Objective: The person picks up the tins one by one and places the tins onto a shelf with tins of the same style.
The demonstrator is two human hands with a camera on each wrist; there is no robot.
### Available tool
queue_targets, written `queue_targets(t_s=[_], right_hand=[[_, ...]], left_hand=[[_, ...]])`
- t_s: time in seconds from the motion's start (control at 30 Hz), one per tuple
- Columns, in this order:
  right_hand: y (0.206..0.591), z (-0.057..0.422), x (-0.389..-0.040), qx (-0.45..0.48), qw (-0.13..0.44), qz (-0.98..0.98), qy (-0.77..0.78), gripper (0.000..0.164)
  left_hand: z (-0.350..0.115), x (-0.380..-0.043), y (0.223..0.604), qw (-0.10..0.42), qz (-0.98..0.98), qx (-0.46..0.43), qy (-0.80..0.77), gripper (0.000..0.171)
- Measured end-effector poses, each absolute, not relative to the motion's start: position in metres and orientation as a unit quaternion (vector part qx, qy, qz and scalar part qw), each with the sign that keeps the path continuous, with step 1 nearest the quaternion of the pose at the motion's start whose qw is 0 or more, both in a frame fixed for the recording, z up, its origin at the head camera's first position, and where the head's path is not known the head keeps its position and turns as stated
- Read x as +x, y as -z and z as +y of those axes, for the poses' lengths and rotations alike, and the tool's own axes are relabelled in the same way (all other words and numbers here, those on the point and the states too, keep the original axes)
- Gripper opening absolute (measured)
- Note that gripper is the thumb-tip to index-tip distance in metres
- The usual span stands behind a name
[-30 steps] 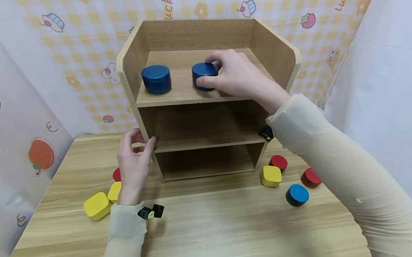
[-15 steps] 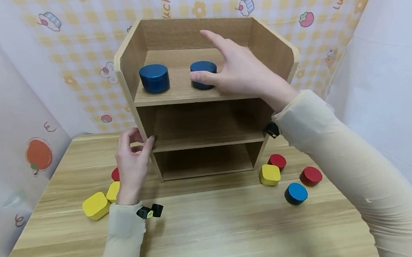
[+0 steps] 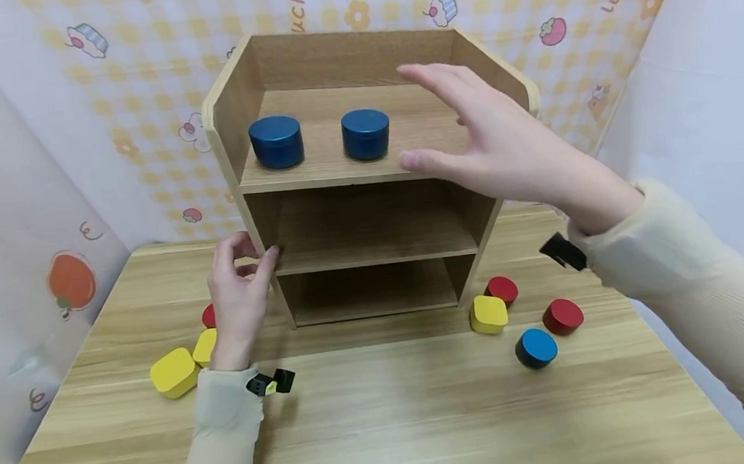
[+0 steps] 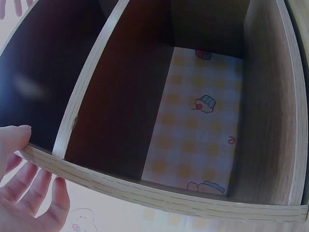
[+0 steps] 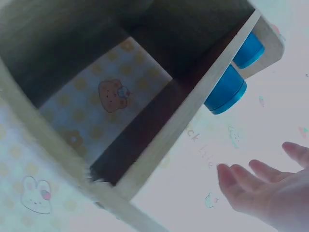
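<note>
Two round blue tins stand apart on the top board of a small wooden shelf (image 3: 361, 265). The left tin (image 3: 276, 143) is near the side panel; the right tin (image 3: 366, 136) sits mid-board. My right hand (image 3: 495, 135) hovers to the right of the second tin, thumb and fingers spread and holding nothing. In the right wrist view, both tins peek past the shelf edge, with the right hand's fingers (image 5: 241, 181) below them. My left hand (image 3: 240, 301) grips the shelf's left side panel, thumb inside and fingers outside, as the left wrist view also shows.
On the table right of the shelf lie a yellow block (image 3: 488, 314), two red round pieces (image 3: 563, 317) and a blue round piece (image 3: 536, 349). Yellow blocks (image 3: 175, 373) and a red piece (image 3: 209, 316) lie by the left forearm. A patterned cloth (image 3: 161, 132) hangs behind.
My right hand has let go of the right blue tin, spread its fingers and drawn back to the right. The tin stays on the top board. My left hand keeps its grip.
</note>
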State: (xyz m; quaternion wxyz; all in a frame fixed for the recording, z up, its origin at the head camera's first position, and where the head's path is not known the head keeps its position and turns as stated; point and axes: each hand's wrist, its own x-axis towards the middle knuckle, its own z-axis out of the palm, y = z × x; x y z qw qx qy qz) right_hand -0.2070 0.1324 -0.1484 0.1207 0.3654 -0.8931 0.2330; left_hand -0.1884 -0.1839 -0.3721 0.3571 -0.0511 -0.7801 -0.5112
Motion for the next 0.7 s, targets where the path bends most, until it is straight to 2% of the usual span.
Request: queue_targets(t_s=[0.33, 0.53, 0.7], right_hand=[[0.194, 0.165, -0.173, 0.415, 0.24, -0.833, -0.277, 0.063], [0.232, 0.196, -0.156, 0.402, 0.296, -0.818, -0.286, 0.066], [0.265, 0.217, -0.144, 0.384, 0.316, -0.814, -0.3, 0.064]], left_hand=[[-0.189, -0.186, 0.377, 0.367, -0.78, -0.045, 0.505, 0.038], [-0.185, -0.186, 0.375, 0.361, -0.777, -0.054, 0.513, 0.039], [-0.183, -0.188, 0.373, 0.359, -0.774, -0.054, 0.518, 0.039]])
